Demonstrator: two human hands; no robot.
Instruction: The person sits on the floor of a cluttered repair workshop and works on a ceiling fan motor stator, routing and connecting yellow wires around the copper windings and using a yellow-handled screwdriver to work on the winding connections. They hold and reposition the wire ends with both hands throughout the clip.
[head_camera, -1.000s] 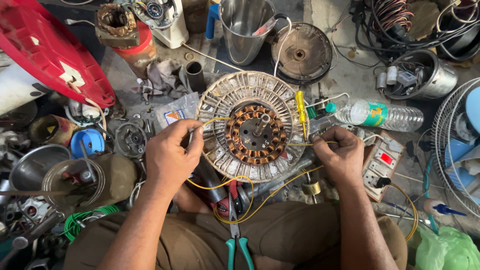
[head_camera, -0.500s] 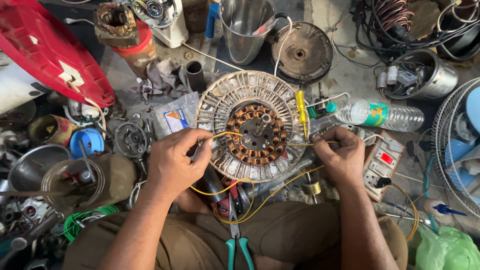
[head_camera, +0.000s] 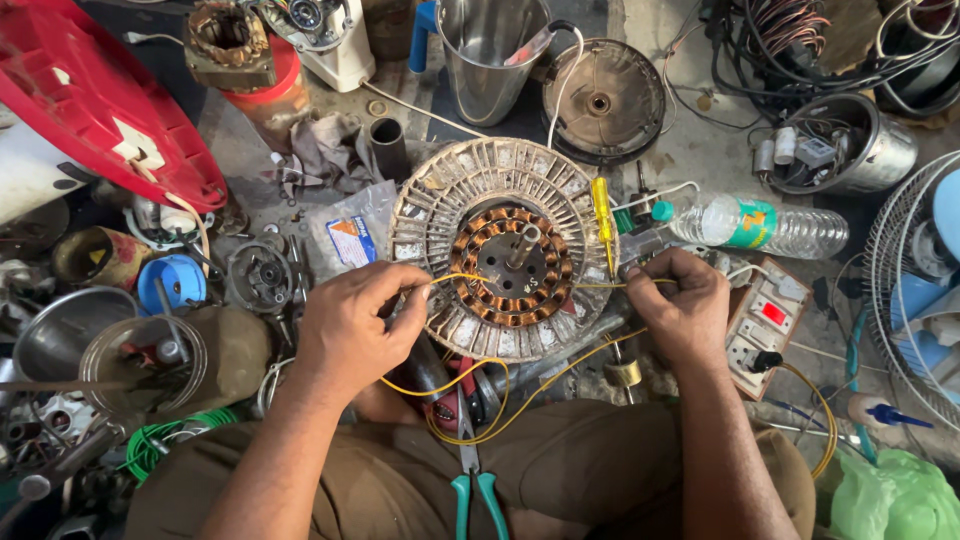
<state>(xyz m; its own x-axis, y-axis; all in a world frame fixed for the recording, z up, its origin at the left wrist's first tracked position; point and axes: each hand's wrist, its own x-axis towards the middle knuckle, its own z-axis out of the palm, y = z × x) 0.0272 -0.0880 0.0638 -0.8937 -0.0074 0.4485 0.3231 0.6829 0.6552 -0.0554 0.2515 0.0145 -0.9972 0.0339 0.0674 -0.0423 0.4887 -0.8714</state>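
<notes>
We have both hands pinched on a thin yellow insulated wire (head_camera: 465, 277): our left hand (head_camera: 350, 325) grips it between thumb and forefinger at the left rim of the motor, and our right hand (head_camera: 680, 305) is closed on it at the right rim, so the wire runs taut across the middle. More of the yellow wire loops loosely below our hands over our lap.

Moving from the left, we see a red plastic cover (head_camera: 90, 110) lying at the top corner, and below it a small blue plastic cup (head_camera: 170, 283) near a clear round jar (head_camera: 140, 360). A coil of green wire (head_camera: 165, 440) lies beside our left knee.

In the middle sits the round grey metal fan motor with copper windings (head_camera: 500, 265), its shaft upright, resting on the floor just in front of our knees. A steel bucket (head_camera: 490, 55) stands beyond it. Green-handled pliers (head_camera: 472, 490) lie on our lap.

A yellow-handled screwdriver (head_camera: 602, 215) rests on the motor's right edge. Further right lie a clear plastic water bottle (head_camera: 760, 228), a white switch board with a red switch (head_camera: 765, 325), and a wire fan guard (head_camera: 910, 290) at the edge.
</notes>
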